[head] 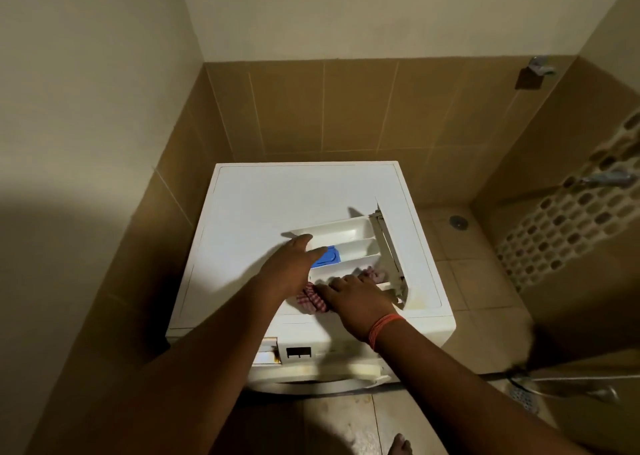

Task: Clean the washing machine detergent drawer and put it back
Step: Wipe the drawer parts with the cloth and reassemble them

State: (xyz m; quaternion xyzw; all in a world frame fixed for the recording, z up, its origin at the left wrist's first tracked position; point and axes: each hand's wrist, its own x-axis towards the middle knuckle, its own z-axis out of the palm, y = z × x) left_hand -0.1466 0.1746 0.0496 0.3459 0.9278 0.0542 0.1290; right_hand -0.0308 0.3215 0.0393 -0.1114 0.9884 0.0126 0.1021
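Note:
The white detergent drawer [346, 238] lies on top of the white washing machine [277, 198], its front panel toward the right. A blue insert [328, 256] sits in its middle compartment. My left hand [289, 264] rests on the drawer's left end with fingers extended, steadying it. My right hand [353, 297] presses a red-and-white checked cloth [311, 300] into the nearest compartment; part of the cloth shows beyond my fingers. The empty drawer slot [268, 350] is visible at the machine's front left.
Brown tiled walls enclose the machine at the back and left. A taps and a patterned tile strip are on the right wall [568, 226]. Floor drains [459, 222] lie right of the machine. My foot [400, 446] stands on the floor in front.

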